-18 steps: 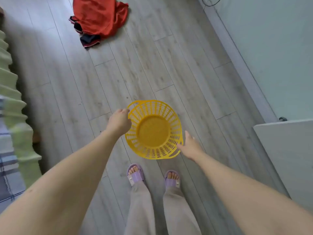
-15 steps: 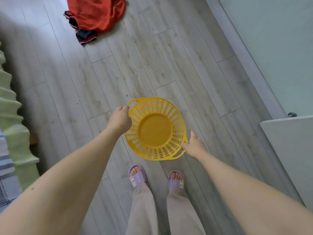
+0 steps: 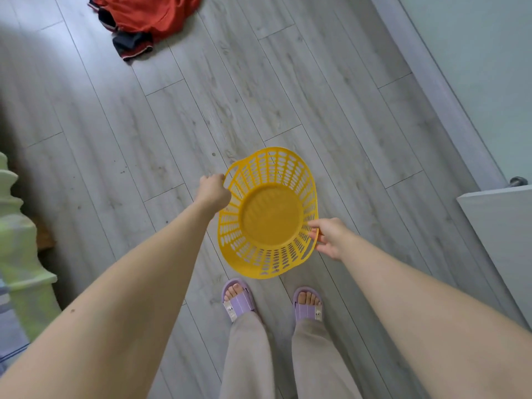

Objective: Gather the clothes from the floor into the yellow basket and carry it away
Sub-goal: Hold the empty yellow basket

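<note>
- Head view: the yellow basket [image 3: 267,214] is up off the grey plank floor [image 3: 178,116], held in front of the person's purple slippers [image 3: 239,300].
- The left hand [image 3: 212,191] is clenched on the basket's left rim.
- The right hand [image 3: 328,237] pinches the right rim, thumb inside, fingers outside.
- The basket has nothing in it.
- The red and dark clothes [image 3: 144,18] lie on the floor, well apart at top left.

Yellow basket [image 3: 267,256], red-orange clothes [image 3: 149,12], lilac slippers [image 3: 239,302], grey floor [image 3: 259,82]
</note>
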`<state>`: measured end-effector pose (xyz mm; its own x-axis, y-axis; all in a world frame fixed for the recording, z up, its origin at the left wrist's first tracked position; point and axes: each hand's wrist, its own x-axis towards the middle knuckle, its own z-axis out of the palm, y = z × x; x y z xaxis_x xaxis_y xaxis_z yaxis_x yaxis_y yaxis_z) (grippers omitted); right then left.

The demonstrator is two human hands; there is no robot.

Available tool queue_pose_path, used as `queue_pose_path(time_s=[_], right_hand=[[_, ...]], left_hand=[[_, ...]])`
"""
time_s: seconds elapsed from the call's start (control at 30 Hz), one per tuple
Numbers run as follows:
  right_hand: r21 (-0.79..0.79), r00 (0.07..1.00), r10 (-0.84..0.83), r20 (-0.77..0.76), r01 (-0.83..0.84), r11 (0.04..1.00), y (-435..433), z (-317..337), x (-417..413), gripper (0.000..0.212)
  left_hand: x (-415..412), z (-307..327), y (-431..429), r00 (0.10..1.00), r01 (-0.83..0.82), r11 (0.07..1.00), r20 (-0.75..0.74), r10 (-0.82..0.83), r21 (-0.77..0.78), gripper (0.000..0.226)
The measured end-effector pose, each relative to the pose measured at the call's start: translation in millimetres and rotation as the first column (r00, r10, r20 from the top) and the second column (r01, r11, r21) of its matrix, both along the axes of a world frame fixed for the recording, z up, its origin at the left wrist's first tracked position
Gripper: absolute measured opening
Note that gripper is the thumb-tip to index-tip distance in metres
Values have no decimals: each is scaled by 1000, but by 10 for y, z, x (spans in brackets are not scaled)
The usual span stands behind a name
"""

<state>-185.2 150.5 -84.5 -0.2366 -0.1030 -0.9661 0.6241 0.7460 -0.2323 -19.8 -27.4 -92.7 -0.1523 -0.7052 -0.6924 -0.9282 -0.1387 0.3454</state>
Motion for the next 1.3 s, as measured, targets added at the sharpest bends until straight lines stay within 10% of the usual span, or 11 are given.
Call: queue_pose_path(time_s=[0.33,0.77,1.3], right_hand=[[-183,996,-11,-84,-5,983,-482,165,-106,28],[-291,935,-49,-350,-59,955,-1176,1369,-175,62],[-334,905,37,-424,-194,922,-2687,2736,-134,40]], left_hand=[[158,86,42,803,-442,800,-219,555,407,41],[487,1313,-787,792,-465,879,-392,467,107,44],[801,2897,-2278,820,-516,828,-408,402,-219,34]])
